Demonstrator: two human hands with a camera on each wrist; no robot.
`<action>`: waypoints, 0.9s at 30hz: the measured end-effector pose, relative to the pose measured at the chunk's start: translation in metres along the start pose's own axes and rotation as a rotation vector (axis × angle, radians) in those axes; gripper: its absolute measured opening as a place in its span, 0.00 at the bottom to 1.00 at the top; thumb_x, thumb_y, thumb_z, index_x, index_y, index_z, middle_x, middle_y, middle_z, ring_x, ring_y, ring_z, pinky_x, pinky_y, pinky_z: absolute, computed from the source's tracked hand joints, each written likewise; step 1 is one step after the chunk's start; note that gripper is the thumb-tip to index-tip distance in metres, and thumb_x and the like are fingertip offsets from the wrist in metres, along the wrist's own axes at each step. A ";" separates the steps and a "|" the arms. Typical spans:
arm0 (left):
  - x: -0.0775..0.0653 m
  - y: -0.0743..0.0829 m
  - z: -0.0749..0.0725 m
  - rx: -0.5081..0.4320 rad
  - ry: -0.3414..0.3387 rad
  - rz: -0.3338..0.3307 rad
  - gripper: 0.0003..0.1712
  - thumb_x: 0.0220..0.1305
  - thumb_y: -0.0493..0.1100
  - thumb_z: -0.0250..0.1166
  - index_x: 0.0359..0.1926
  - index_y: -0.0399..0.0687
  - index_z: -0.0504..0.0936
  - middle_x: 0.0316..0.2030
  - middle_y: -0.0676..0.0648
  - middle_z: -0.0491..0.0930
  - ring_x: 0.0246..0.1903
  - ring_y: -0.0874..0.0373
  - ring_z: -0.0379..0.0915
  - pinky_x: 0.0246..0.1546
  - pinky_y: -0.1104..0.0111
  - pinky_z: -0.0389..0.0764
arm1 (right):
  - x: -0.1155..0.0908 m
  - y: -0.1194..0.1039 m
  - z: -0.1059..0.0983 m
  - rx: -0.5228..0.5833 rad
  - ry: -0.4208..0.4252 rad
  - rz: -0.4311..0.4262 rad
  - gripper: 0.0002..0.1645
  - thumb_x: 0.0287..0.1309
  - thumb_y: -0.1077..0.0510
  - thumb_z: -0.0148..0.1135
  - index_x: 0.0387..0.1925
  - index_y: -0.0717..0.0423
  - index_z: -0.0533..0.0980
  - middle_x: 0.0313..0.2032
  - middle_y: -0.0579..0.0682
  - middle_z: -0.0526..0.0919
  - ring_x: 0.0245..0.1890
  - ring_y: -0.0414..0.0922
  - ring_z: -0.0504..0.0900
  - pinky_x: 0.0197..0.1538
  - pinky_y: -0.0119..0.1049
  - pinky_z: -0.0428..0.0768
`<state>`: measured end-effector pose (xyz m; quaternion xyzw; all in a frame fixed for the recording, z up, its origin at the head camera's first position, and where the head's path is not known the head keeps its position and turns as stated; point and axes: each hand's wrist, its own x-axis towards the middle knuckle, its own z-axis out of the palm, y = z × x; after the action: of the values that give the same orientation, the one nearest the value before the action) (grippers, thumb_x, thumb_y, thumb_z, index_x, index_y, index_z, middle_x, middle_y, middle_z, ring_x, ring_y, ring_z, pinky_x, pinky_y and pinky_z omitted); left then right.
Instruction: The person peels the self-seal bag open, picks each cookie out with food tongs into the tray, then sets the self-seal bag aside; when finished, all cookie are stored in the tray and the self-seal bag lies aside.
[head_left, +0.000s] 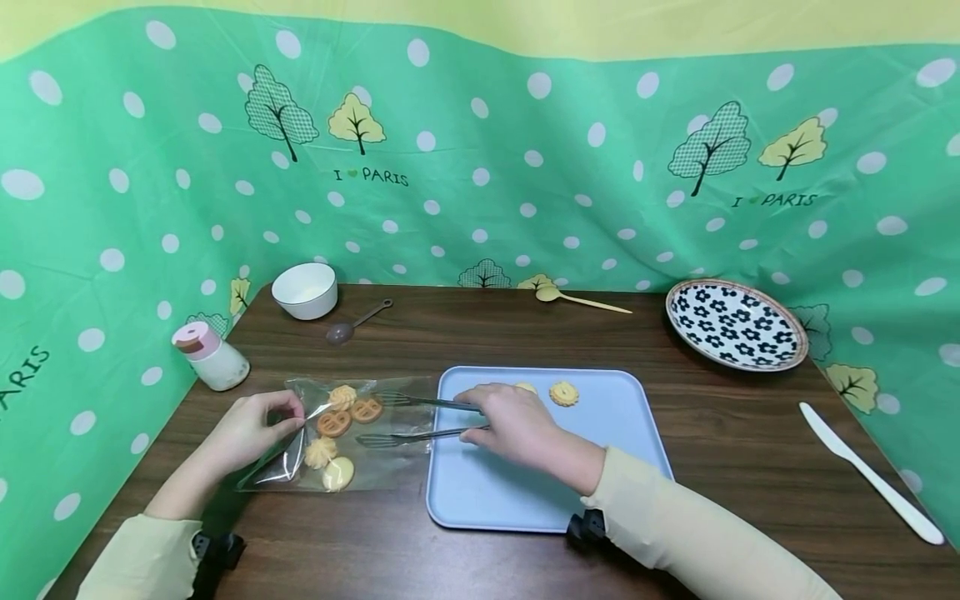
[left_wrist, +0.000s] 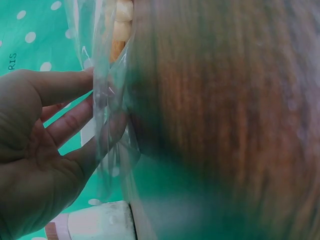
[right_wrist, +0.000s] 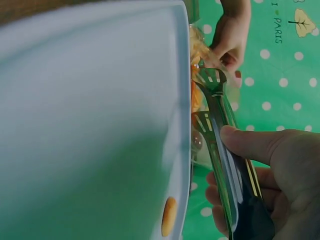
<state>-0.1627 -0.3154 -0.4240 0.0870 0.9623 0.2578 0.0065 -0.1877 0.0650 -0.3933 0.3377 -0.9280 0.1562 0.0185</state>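
Observation:
My left hand (head_left: 251,429) pinches the left edge of a clear plastic bag (head_left: 393,471) between thumb and fingers. Inside the bag are several cookies, among them a pretzel-shaped one (head_left: 333,423), a swirled one (head_left: 321,452) and a round pale one (head_left: 338,473). With my right hand (head_left: 521,425) I hold metal tongs (right_wrist: 227,150) from above; their slotted ends are apart and reach into the bag's right side near the pretzel cookies. Beneath my right hand lies a light blue tray (head_left: 502,500). A round cookie (head_left: 564,393) sits on it, and another is partly hidden behind my hand.
Behind the bag are a white bowl (head_left: 305,292), a small spoon (head_left: 341,332) and a pink-lidded jar (head_left: 217,362). At the back lies a wooden spoon (head_left: 581,299). A flower-patterned plate (head_left: 735,325) and a white knife (head_left: 870,473) are on the right.

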 end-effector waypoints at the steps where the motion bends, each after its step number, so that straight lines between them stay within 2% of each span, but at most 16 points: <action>1: 0.000 0.000 0.000 0.001 0.001 -0.001 0.06 0.58 0.38 0.67 0.29 0.54 0.79 0.31 0.54 0.79 0.36 0.57 0.73 0.40 0.54 0.73 | 0.000 0.000 0.000 -0.006 -0.001 -0.001 0.28 0.50 0.44 0.69 0.54 0.44 0.76 0.49 0.42 0.82 0.50 0.40 0.80 0.45 0.42 0.78; 9: 0.000 -0.001 0.000 -0.002 0.000 0.000 0.07 0.58 0.37 0.66 0.29 0.55 0.79 0.31 0.54 0.79 0.36 0.57 0.73 0.40 0.55 0.73 | 0.004 -0.008 0.003 -0.036 0.006 0.013 0.30 0.51 0.44 0.69 0.55 0.48 0.75 0.52 0.47 0.81 0.52 0.45 0.79 0.46 0.43 0.78; 16: 0.000 -0.003 0.002 0.008 0.001 -0.010 0.09 0.58 0.37 0.66 0.28 0.57 0.78 0.31 0.54 0.79 0.36 0.56 0.73 0.41 0.55 0.74 | 0.012 -0.016 0.010 -0.060 0.010 -0.013 0.25 0.54 0.45 0.67 0.53 0.47 0.77 0.49 0.44 0.82 0.49 0.43 0.81 0.41 0.41 0.79; 27: -0.001 -0.002 0.002 0.036 0.031 0.039 0.06 0.58 0.39 0.67 0.28 0.55 0.79 0.31 0.54 0.80 0.36 0.57 0.74 0.40 0.56 0.73 | 0.007 -0.014 0.007 -0.046 0.021 -0.007 0.21 0.53 0.46 0.68 0.50 0.44 0.78 0.46 0.42 0.83 0.44 0.41 0.82 0.33 0.38 0.79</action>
<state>-0.1623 -0.3165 -0.4265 0.1020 0.9648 0.2420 -0.0149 -0.1840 0.0484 -0.3949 0.3388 -0.9299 0.1384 0.0366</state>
